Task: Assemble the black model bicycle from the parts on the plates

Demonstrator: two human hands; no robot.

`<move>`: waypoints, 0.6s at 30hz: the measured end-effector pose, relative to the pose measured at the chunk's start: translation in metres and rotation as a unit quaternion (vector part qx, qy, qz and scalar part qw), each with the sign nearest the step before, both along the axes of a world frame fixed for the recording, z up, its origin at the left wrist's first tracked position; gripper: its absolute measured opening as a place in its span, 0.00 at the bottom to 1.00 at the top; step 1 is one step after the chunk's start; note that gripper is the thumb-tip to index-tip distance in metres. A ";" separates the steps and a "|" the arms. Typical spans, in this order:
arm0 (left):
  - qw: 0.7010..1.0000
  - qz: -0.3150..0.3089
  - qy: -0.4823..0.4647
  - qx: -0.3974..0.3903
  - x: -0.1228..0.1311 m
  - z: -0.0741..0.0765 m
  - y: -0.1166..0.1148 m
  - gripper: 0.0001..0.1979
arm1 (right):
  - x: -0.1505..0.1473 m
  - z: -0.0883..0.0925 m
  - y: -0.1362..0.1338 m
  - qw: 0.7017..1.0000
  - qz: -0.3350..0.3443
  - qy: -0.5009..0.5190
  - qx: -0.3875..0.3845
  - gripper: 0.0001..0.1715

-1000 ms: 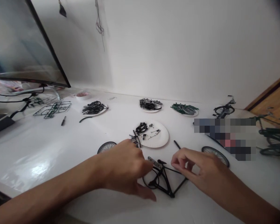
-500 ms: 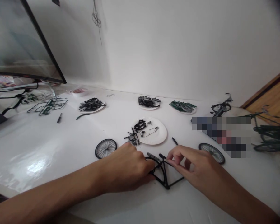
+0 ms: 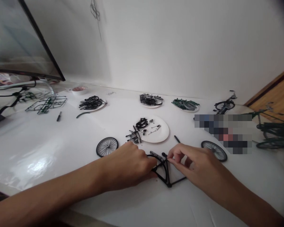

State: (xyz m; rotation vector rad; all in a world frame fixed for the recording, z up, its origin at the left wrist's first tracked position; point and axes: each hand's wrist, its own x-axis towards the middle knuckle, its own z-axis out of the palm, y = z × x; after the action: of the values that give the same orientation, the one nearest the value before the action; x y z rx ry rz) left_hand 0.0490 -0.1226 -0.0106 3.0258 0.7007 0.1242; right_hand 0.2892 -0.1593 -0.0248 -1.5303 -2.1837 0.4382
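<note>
Right fingers (image 3: 176, 154) pinching black model bicycle frame (image 3: 166, 174), left fingers (image 3: 149, 161) pressed against it, hands closer than before

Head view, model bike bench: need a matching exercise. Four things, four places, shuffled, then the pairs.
Things:
1. black model bicycle frame
2. spoked model wheel
3. green plastic parts runner
4. dark green model bicycle

Places:
A. On the table, near the foot of the monitor
B. Between the left hand and right hand
C. At far right, beside the wooden panel
D. On the table, just beyond the left hand

Pairs: 1-B, 2-D, 3-A, 4-C
</note>
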 end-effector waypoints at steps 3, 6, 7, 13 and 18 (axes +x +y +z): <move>1.000 -0.002 0.008 0.004 0.000 0.001 -0.001 0.15 | 0.000 0.002 0.001 1.000 -0.002 0.000 -0.006 0.07; 1.000 -0.005 0.014 0.005 0.000 0.000 -0.001 0.15 | 0.001 0.002 0.002 1.000 0.000 0.009 -0.006 0.09; 1.000 -0.004 0.015 0.003 0.000 0.000 -0.001 0.14 | 0.002 0.001 0.003 1.000 0.003 0.016 -0.005 0.11; 1.000 -0.001 0.020 -0.009 0.000 0.002 -0.002 0.14 | 0.003 -0.001 0.002 0.999 0.026 -0.008 0.031 0.08; 1.000 -0.004 0.021 -0.005 0.000 0.003 -0.003 0.14 | 0.002 0.001 0.001 0.997 0.050 -0.024 0.049 0.09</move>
State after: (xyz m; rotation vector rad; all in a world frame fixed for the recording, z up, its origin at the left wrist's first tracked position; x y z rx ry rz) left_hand 0.0493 -0.1256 -0.0080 3.0294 0.6892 0.0570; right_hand 0.2910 -0.1588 -0.0238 -1.3977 -2.2900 0.3238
